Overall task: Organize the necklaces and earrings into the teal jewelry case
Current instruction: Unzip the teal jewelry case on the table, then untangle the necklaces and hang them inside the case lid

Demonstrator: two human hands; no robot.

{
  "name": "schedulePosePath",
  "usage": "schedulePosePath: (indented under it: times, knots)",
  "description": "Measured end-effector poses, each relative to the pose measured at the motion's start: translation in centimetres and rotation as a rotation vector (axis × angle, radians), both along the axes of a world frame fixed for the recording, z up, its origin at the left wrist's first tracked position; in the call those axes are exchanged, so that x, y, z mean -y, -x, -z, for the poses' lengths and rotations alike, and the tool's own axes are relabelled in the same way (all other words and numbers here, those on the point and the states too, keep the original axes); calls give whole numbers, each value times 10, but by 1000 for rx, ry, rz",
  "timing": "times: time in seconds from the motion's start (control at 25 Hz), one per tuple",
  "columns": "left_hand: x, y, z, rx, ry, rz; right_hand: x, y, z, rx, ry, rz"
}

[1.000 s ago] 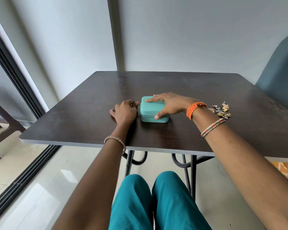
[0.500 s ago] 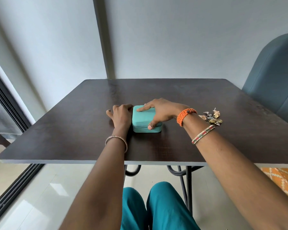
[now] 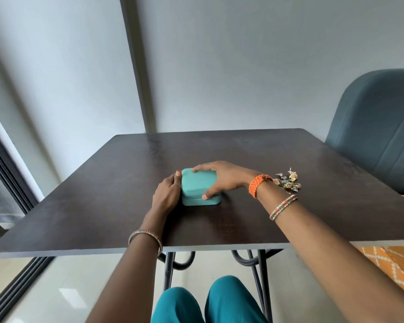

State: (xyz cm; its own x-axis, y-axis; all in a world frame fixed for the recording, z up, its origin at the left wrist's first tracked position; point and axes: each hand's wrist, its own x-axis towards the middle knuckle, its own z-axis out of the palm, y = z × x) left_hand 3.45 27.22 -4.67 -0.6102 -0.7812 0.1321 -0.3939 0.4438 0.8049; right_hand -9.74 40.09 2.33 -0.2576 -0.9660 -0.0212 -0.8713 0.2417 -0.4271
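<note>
The left hand (image 3: 167, 194) has shifted from a loose fist beside the teal jewelry case (image 3: 200, 186) to lying flat against its left side, fingers pressed together and thumb at the far left corner. The right hand (image 3: 222, 179) remains spread over the lid, thumb on the front seam; both brace the case without lifting it. That suggests the opening is about to start, though whether the lid has parted at all is hard to tell from here. The case sits mid-table, well clear of every edge. The small heap of necklaces and earrings (image 3: 287, 181) lies near the right edge, behind the right wrist. The table (image 3: 103, 194) offers open room on the left and far sides.
</note>
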Motion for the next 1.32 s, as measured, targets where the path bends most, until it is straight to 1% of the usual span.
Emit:
schedulePosePath:
  times: [0.12, 0.24, 0.36, 0.4, 0.52, 0.56, 0.68, 0.84, 0.96, 1.08, 1.2, 1.32]
  knots:
    - [0, -3, -1, -31, -31, 51, 1, 4, 3, -17, -5, 2]
    - [-2, -4, -2, -13, -18, 43, 2, 8, 9, -15, -24, 23]
    - [-3, -3, -2, -17, -30, 36, -1, 10, -1, -13, -3, 39]
    - [-2, -4, -1, -22, -46, 32, -1, 11, -6, 34, 21, 46]
    - [-1, -5, 0, -35, -37, 61, 1, 15, -11, 286, 160, 93]
    - [-2, -5, 0, -27, -21, 76, 3, 17, -10, 310, 205, 135]
    - [-6, -6, -1, 30, 43, 104, 12, 25, -2, 297, 304, 239]
    - [-6, -7, -4, -31, 64, 182, 28, 36, 22, 247, 349, 343]
    - [-6, -6, -4, -62, 34, 192, 36, 39, 46, 318, 433, 420]
    - [1, -4, 3, -100, -62, 152, 39, 40, 55, 377, 493, 458]
    - [7, -2, 11, -102, -102, 139, 40, 43, 59, 326, 504, 499]
    - [6, -2, 10, -118, -89, 129, 42, 45, 62, 257, 539, 551]
